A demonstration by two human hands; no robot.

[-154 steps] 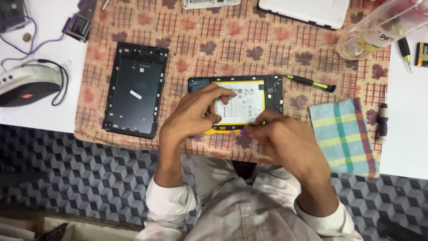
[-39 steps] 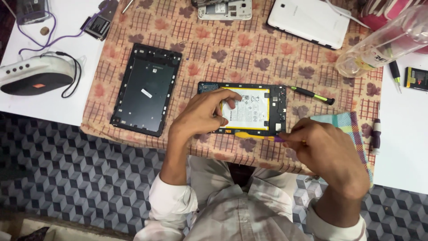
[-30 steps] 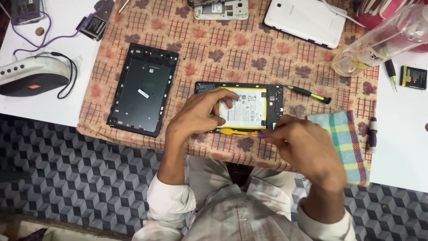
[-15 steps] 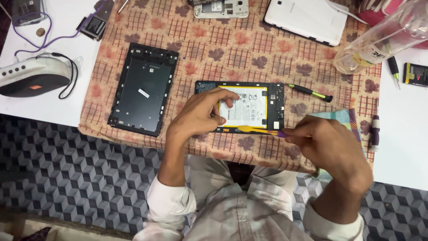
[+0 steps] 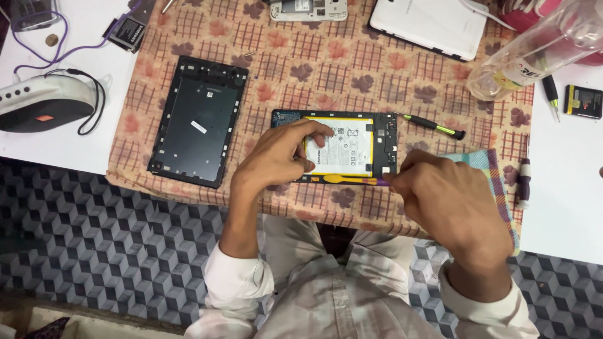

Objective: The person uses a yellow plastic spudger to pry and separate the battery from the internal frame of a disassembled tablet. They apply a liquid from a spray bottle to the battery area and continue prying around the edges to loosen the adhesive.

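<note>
The left hand [image 5: 279, 157] lies curled over the left part of an opened tablet [image 5: 336, 147], its fingertips pressed on the white battery [image 5: 342, 145] and holding the device down on the patterned cloth [image 5: 326, 56] that covers the middle of the surface [image 5: 565, 194]. The right hand [image 5: 449, 201] is closed in a pinch on a thin prying tool [image 5: 352, 180] with a yellow blade and purple grip, which lies flat along the near edge of the tablet with its tip pointing left. Half a second ago the right hand was in much the same place; a second ago it sat closer in, over the tablet's near right corner, so it has drawn a little to the right along that edge while the left hand has stayed put. Just right of the tablet's far corner lies a screwdriver [image 5: 433, 125] with a green and black handle. Under the right hand a checked cloth [image 5: 493, 169] shows, and beyond it, near the right edge of the patterned cloth, a small dark tool [image 5: 523, 182]. Left of the tablet, well apart, lies a black back frame [image 5: 198, 122]. On the far side lie a white tablet [image 5: 430, 25], a clear plastic bottle [image 5: 534, 53] on its side and a small phone [image 5: 308, 9]. At the far left sits a grey speaker [image 5: 44, 107] with a black cord.
</note>
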